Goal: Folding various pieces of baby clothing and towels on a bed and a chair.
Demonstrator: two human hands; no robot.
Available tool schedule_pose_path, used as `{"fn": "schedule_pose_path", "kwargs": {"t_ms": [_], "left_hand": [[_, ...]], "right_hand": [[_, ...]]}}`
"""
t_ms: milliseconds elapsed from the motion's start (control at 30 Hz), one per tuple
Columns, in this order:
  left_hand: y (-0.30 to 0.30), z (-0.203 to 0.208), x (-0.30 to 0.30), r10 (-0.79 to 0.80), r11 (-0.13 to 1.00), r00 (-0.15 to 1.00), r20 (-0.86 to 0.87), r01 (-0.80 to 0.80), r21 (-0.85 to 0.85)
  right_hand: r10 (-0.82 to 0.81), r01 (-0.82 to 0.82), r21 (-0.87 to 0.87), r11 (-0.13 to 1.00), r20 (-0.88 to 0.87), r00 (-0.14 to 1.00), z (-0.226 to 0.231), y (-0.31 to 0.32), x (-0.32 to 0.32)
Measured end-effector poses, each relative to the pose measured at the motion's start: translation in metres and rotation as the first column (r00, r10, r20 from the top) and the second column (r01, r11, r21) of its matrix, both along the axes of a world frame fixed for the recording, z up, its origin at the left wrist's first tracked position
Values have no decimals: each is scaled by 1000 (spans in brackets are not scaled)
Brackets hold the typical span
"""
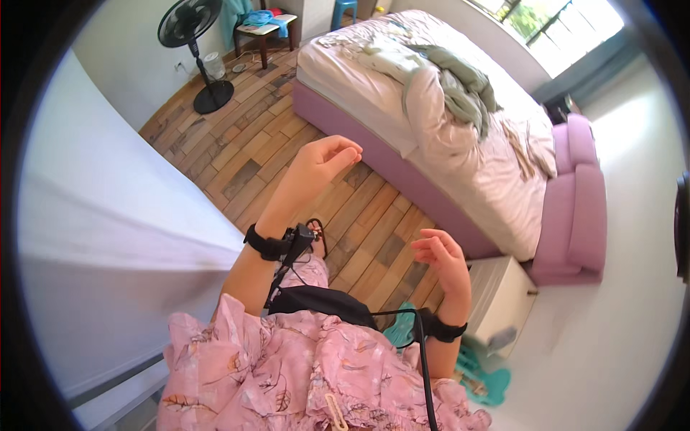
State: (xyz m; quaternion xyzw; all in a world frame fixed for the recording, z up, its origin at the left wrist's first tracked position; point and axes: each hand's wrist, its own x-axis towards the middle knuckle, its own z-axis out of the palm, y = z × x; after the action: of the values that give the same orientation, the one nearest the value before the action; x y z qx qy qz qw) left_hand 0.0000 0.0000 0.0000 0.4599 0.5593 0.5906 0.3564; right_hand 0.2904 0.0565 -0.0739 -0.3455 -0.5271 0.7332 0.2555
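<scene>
My left hand (323,167) is raised over the wooden floor (273,161), in front of the side of the bed. Its fingers are curled, with the thumb against the fingertips, and nothing shows between them. Lower and to the right, my right hand (444,262) hangs in the air with loosely bent fingers a little apart, holding nothing. It is nearest to the white cabinet (503,298) by the wall. Closest to both hands is the bed (374,154), with a purple base and a pale pink sheet. A crumpled green and pink quilt (453,90) lies on it.
A black standing fan (190,36) and a wooden chair (264,32) with cloths are far left. White fabric (122,215) hangs along my left side. The purple headboard (575,215) stands against the right wall. Teal items (489,384) lie near the cabinet. A black cable (422,359) runs down my front.
</scene>
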Motion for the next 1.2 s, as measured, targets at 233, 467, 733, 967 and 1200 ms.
{"fn": "schedule_pose_path", "kwargs": {"t_ms": [233,467,733,967,1200], "left_hand": [[123,13,-77,79,992,977,-200,-57,113],[145,8,-189,270,963,931,-245,-267,45],[132,-40,-288,625,778,773,-104,-628,11],[188,-51,-416,798,598,596,-90,-802,-12],[268,-36,-539,846,527,525,-97,-850,-10]], "right_hand": [[-9,6,106,994,25,1000,47,154,-72],[-113,109,-52,993,-101,988,24,275,-169],[188,-191,-174,966,-38,982,-31,405,-335],[381,-402,-230,886,-134,915,-48,515,-544],[405,-435,-348,831,-158,901,-71,620,-735]]}}
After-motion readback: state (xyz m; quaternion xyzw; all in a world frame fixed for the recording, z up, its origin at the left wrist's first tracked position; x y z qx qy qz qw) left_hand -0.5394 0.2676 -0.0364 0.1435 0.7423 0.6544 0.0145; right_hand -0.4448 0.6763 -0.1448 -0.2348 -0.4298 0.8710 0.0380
